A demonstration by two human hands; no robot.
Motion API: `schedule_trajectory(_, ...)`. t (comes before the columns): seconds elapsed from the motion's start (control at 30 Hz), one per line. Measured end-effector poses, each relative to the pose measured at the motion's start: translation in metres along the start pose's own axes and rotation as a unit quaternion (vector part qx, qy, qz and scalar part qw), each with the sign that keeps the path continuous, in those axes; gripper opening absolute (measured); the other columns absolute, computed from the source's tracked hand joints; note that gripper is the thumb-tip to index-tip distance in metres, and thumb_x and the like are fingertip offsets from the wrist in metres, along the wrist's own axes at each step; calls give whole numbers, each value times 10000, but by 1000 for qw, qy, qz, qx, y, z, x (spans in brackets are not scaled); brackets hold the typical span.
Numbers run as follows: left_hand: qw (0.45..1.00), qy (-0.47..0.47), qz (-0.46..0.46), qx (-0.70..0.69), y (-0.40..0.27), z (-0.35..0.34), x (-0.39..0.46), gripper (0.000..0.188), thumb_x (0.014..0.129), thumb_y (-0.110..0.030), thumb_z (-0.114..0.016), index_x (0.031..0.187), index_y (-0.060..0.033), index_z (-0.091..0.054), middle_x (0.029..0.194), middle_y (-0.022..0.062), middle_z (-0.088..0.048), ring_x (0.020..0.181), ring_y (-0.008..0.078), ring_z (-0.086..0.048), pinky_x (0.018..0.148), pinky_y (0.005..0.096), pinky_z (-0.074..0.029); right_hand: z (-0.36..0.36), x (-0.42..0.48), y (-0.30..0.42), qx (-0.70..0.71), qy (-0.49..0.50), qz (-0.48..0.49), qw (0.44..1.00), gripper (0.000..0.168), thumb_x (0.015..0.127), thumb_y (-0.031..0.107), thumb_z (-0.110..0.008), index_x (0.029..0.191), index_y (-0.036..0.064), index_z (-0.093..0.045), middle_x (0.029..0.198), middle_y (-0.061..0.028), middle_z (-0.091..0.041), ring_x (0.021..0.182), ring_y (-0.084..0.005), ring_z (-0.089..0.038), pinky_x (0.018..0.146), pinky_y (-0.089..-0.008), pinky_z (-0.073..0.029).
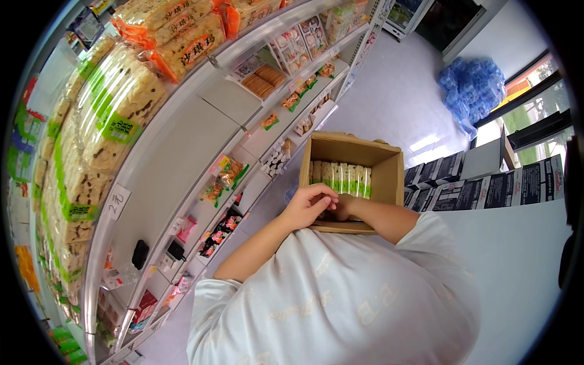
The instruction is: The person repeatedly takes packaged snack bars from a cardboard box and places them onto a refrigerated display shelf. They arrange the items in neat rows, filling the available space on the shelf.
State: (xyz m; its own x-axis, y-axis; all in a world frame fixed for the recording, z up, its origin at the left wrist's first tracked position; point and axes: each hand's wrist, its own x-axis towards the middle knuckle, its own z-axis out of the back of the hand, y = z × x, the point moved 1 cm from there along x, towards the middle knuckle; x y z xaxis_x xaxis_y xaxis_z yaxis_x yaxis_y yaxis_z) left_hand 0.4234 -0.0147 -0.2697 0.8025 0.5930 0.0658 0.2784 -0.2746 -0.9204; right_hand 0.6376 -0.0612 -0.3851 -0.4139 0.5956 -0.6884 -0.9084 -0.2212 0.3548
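Note:
A cardboard box (396,178) stands before my body with its top uncovered. Inside it, a row of wrapped puffed-rice style bars (349,175) with green bands lines the far part. My left hand (311,205) is over the box's near left corner, fingers curled; whether anything is in them is hidden. Down inside the box is my right hand (343,207), its fingers mostly covered by the left hand, so its grasp cannot be made out. The near part of the box is dark and largely blocked by my hands.
Shop shelving (200,137) runs along the left, with stacked packaged snack bars (121,105) on top and biscuits (263,81) beyond. Several dark printed cartons (483,189) stand at right. Blue plastic-wrapped bottles (472,89) sit on the tiled floor (388,82) by the window.

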Motion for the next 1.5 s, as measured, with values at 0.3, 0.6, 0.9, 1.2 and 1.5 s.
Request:
schedule_trajectory(0.3, 1000, -4, -6, 15, 1, -2, 2, 175, 1083, 13, -571, 1192, 32, -706, 1131, 105, -725, 1006, 177, -726, 896, 326, -604, 102, -68, 2, 150, -16, 10, 989, 180, 816, 169, -772, 900, 14, -737, 815, -115, -750, 749, -257, -707, 717, -414, -566)
schedule_trajectory(0.6, 952, -8, -66, 297, -39, -27, 1, 479, 958, -2, -688, 1428, -36, -598, 1420, 159, -590, 1274, 296, -634, 959, 374, -555, 163, -177, 26, 485, -331, 74, 806, 109, 893, 19, -758, 821, 36, -678, 722, 24, -644, 686, -36, -584, 602, -242, -449)
schedule_trajectory(0.9, 952, -154, -67, 255, -50, -42, -7, 974, 894, -98, -812, 1675, -22, -236, 1641, 196, -437, 1474, 339, -518, 1194, 441, -445, 180, -156, 136, 196, -578, 183, 771, 154, 801, 53, -800, 770, 42, -649, 651, -79, -602, 539, -244, -592, 512, -374, -473)
schedule_trajectory(1.2, 920, -374, -114, -3, -43, -32, -66, 684, 1008, -165, -716, 1589, 1, -395, 1473, 162, -612, 1350, 274, -621, 1144, 420, -501, 214, -121, 169, 97, -426, 439, 785, 120, 793, 44, -796, 896, 58, -735, 821, -91, -683, 758, -297, -677, 680, -405, -554)
schedule_trajectory(1.5, 828, -459, -265, -182, -93, -33, -164, 650, 1059, -308, -628, 1578, 2, -389, 1469, 253, -611, 1244, 440, -695, 985, 604, -623, 245, -86, 207, 10, -384, 435, 814, 489, 689, 174, -913, 1142, 102, -743, 1473, -148, -577, 1373, -396, -557, 1119, -530, -465)
